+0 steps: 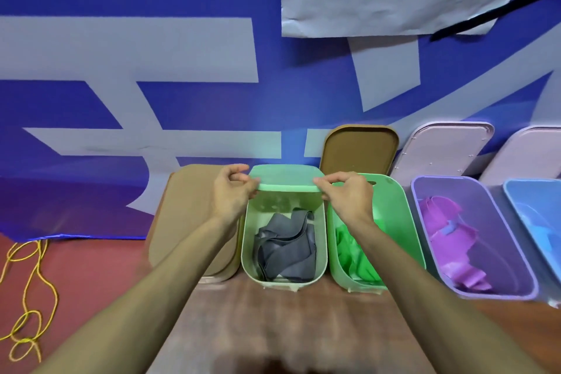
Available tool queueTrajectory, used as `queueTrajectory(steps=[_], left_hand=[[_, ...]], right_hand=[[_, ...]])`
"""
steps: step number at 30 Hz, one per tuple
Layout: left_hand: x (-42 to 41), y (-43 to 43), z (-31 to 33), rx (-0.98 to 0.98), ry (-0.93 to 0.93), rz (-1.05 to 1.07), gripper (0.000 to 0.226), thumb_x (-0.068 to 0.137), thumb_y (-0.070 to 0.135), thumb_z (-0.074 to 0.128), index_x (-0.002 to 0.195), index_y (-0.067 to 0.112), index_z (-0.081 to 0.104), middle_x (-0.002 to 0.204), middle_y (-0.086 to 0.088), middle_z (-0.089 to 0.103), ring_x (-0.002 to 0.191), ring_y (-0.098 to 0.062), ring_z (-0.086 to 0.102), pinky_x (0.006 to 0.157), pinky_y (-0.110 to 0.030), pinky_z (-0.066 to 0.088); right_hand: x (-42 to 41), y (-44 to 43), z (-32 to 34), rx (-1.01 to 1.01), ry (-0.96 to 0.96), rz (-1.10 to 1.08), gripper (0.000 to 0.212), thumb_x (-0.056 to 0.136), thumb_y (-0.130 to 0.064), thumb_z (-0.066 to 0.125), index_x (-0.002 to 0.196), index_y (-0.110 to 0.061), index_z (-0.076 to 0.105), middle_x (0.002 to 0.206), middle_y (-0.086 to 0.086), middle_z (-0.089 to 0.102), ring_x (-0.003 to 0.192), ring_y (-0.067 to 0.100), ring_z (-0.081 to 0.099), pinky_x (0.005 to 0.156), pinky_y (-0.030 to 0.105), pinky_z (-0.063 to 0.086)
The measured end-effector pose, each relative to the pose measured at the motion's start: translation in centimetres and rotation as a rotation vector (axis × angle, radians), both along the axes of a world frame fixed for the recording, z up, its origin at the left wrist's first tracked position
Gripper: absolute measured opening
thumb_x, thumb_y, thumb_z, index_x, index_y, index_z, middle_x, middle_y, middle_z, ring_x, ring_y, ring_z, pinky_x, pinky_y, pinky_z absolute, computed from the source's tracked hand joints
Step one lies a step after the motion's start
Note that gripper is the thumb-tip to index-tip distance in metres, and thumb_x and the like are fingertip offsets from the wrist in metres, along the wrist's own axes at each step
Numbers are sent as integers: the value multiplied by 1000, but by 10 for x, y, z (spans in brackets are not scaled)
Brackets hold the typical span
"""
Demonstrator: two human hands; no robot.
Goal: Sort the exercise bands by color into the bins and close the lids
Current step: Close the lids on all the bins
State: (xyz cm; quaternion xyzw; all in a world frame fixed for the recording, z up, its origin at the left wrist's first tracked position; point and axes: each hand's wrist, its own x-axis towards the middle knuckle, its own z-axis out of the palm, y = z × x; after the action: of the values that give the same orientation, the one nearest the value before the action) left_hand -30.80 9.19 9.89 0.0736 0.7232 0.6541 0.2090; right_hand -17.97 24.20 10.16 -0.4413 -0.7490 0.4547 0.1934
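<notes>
Pale green lid (285, 180) held between both hands, over the far end of the pale green bin (246, 252). Near edge lifted clear of the rim; far edge not readable. Left hand (232, 193) pinching the lid's left near corner between thumb and forefinger, other fingers curled in. Right hand (349, 196) pinching the right near corner the same way, thumb and forefinger closed on the edge, remaining fingers bent. Both forearms reaching in from the near edge of the frame.

Directly under and nearer than the hands: bin open, grey bands (287, 249) crumpled in a heap on its floor.

Just right of the right hand, passing under its wrist: green bin (408, 222), open, close beside the pale green one. Green bands (355, 255) inside, partly hidden by the right forearm. Further right: purple bin (504, 240), open, pink-purple bands (446, 234) piled in it. At the far right, cut by the frame: blue bin (516, 200), open, blue band (543, 234) faintly seen within.

Left of the left hand: tan lid (188, 222) lying flat on a closed bin, side by side with the pale green one.

Beyond the right hand: brown lid (359, 149) upright, leaning on the wall. Right of it, two lilac lids (443, 149), also leaning.

All bins on a wooden counter (303, 325). Behind the hands, blue banner (121, 85) with pale lettering. Above the right hand, paper sheet (394, 0) with handwritten characters and a black strip across its corner. Far left of the left hand, lower down: red floor (91, 267), yellow cord (30, 297) looped over it.
</notes>
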Motion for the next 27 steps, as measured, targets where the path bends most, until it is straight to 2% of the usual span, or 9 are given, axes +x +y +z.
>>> queueTrajectory(steps=[2,4,7,10,13,15,18,22,27], left_hand=[[12,-14,-5,10,-49,37,37,80,-10,66,109,7,50,83,0,50,61,-8,56,50,-12,49],[26,-29,-13,-12,-121,39,50,78,-12,67,121,5,48,91,1,54,71,-10,57,51,-10,50],[45,-50,-29,-91,-135,-40,54,74,-14,67,124,-2,52,100,-9,66,76,-12,62,59,-13,53],[61,-67,-40,-195,-17,-151,44,72,-11,65,113,6,65,98,-3,71,80,-13,65,71,-20,54],[75,-81,-43,-304,95,-279,38,74,6,61,109,20,66,98,0,72,80,-17,66,77,-30,55],[79,-86,-51,-390,198,-322,41,73,15,59,114,19,65,105,-3,70,95,-21,62,85,-33,52],[83,-87,-55,-477,299,-334,42,77,9,61,119,15,62,105,-6,66,105,-25,54,85,-29,44],[86,-88,-53,-525,338,-317,43,84,8,58,126,15,56,94,-3,51,95,-20,47,75,-21,33],[94,-87,-57,-608,377,-332,37,92,15,49,129,16,46,104,-3,44,103,-26,51,90,-33,42]], right_hand=[[12,-11,-6,-18,-27,-25,19,71,-32,79,80,-17,74,72,6,72,65,15,63,76,31,51],[28,-25,-11,-50,-66,-21,31,67,-28,82,95,-19,72,91,5,73,85,22,68,85,34,52],[49,-44,-18,-63,-116,26,46,70,-16,79,114,-13,67,108,0,69,99,17,63,89,24,45],[64,-58,-24,-18,-157,96,44,73,-14,76,116,-14,67,101,-1,70,96,18,64,85,24,45],[74,-67,-28,45,-198,130,44,76,-14,73,119,-13,65,90,11,74,90,26,66,74,23,42],[80,-72,-31,85,-246,161,41,78,-14,71,119,-12,65,85,14,73,83,27,66,66,21,37],[87,-78,-42,114,-334,208,39,80,-20,70,118,-12,64,90,15,72,86,28,64,76,27,42],[89,-88,-53,121,-322,226,47,81,-22,69,125,-13,56,106,11,66,95,30,62,88,32,47],[86,-89,-59,165,-376,273,34,85,-20,65,115,-7,57,102,16,64,97,33,58,88,34,46]])
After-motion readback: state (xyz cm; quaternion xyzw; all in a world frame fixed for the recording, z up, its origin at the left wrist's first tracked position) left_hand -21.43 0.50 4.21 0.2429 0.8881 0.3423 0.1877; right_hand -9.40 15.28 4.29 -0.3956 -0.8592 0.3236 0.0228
